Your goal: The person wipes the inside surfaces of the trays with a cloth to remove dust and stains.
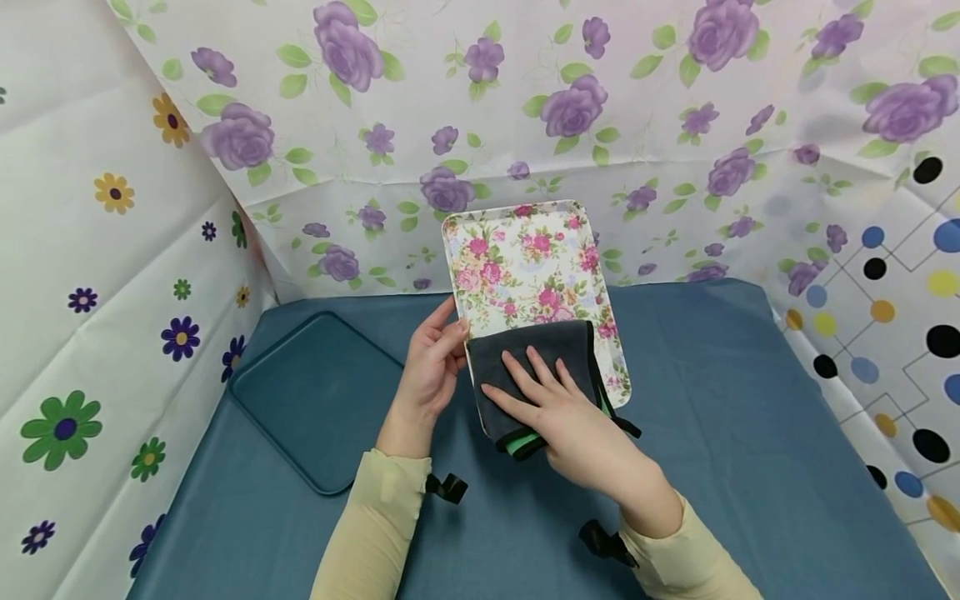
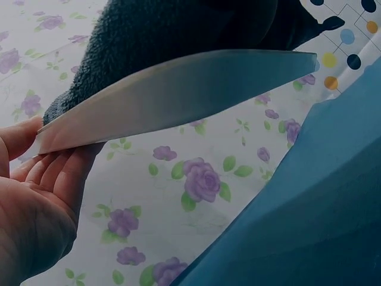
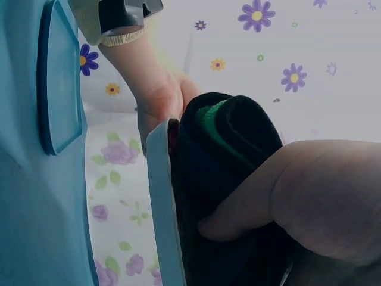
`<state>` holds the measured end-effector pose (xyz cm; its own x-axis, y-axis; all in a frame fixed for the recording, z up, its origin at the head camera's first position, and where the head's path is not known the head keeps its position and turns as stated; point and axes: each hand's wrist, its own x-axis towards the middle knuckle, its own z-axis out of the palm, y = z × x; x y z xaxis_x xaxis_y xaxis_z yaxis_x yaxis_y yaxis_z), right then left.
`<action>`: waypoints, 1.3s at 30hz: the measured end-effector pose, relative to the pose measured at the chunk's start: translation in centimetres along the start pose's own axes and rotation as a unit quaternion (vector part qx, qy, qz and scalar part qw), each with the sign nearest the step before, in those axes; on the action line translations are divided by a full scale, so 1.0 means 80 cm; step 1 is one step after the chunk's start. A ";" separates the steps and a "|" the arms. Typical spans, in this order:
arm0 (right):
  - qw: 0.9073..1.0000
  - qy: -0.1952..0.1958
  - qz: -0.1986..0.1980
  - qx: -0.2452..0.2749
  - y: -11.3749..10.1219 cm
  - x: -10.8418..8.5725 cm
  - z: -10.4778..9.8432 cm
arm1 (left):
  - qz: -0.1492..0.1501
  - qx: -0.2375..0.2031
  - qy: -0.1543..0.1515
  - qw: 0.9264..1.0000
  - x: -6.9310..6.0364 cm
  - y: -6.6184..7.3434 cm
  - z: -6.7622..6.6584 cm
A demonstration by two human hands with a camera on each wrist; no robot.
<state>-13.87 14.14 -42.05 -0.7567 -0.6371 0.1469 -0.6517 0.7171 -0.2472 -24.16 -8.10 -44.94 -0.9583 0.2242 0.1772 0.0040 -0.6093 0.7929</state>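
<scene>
A white tray with pink flowers [image 1: 525, 267] is held up, tilted, above the table. My left hand [image 1: 432, 375] grips its left edge, thumb on the front and fingers behind; the left wrist view shows this pinch on the tray's rim [image 2: 172, 98]. My right hand [image 1: 577, 425] lies with spread, fairly straight fingers on a folded dark grey cloth [image 1: 487, 358], pressing it to the tray's lower part. The cloth has black edging and a green inner side, seen also in the right wrist view as a rolled fold [image 3: 238, 128].
A blue square tray [image 1: 322, 400] lies flat on the blue-covered table [image 1: 712, 417] at the left. Behind the table hangs a floral curtain [image 1: 420, 108], with patterned sheets at both sides.
</scene>
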 end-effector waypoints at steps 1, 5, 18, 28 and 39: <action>1.000 0.001 -0.001 -0.001 0.000 0.000 0.001 | 0.000 -0.001 0.000 1.000 0.000 0.000 0.001; 1.000 0.007 -0.001 -0.001 -0.002 0.000 0.002 | -0.002 0.001 0.000 1.000 -0.001 0.002 0.001; 1.000 -0.001 0.011 -0.016 -0.009 -0.004 0.005 | 0.000 0.016 -0.023 1.000 0.000 0.004 -0.004; 1.000 -0.002 0.013 -0.023 -0.002 -0.013 0.007 | -0.009 0.031 -0.024 0.999 -0.004 0.004 -0.006; 0.998 0.012 0.052 -0.015 0.014 -0.026 0.005 | -0.007 0.038 -0.029 0.999 -0.006 0.000 -0.014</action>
<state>-13.01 16.13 -43.02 -0.8217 -0.5511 0.1453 -0.5698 0.7878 -0.2340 -24.05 -9.05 -45.70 -0.9401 0.2781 0.1973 0.0143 -0.5459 0.8377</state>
